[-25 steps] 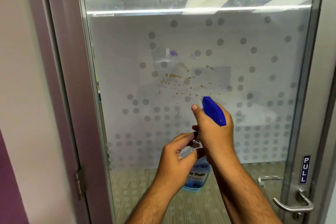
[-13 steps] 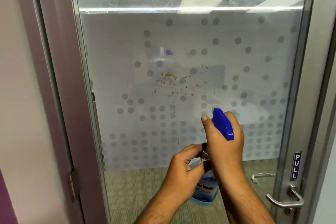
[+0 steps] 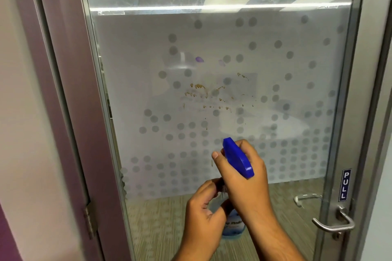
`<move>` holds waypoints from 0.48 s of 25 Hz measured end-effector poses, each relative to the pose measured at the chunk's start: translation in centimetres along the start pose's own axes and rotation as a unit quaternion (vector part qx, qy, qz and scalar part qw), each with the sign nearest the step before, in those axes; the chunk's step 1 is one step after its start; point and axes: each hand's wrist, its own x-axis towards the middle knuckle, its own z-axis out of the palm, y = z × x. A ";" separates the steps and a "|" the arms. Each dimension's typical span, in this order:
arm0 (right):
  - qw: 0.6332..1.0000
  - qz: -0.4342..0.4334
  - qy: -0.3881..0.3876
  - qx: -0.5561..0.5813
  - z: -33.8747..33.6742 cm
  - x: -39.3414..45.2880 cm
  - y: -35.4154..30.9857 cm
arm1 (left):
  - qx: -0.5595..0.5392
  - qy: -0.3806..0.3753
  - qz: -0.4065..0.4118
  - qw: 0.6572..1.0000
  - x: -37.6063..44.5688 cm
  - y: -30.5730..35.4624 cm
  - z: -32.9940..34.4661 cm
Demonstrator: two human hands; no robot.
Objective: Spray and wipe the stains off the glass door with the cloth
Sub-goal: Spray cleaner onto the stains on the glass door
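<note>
A glass door (image 3: 297,95) with frosted film and grey dots fills the view. Brown stains (image 3: 209,96) are spattered across its middle, with thin drips running down below them. My right hand (image 3: 247,178) is wrapped around the neck of a spray bottle, whose blue trigger head (image 3: 237,158) points up and left toward the glass. The bottle's clear body with a blue label (image 3: 233,225) hangs below. My left hand (image 3: 203,207) is closed on the bottle's neck just below the head. No cloth is in view.
A metal lever handle (image 3: 333,225) and a blue PULL sign (image 3: 345,184) sit on the door's right stile. The purple-grey frame (image 3: 70,101) with a hinge (image 3: 90,221) stands at the left, beside a pale wall (image 3: 19,112).
Both hands and the bottle sit slightly lower and further right against the door than a second ago; the view has shifted a little. Both grips are unchanged.
</note>
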 end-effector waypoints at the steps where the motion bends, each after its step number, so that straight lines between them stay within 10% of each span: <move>1: 1.000 -0.007 -0.011 -0.014 0.3 -0.1 -0.1 | 0.001 0.015 -0.006 1.000 0.0 -0.1 -0.3; 12: 0.997 0.018 -0.015 -0.072 -1.6 -6.0 2.8 | -0.034 0.026 -0.086 0.995 -3.2 -1.8 -1.5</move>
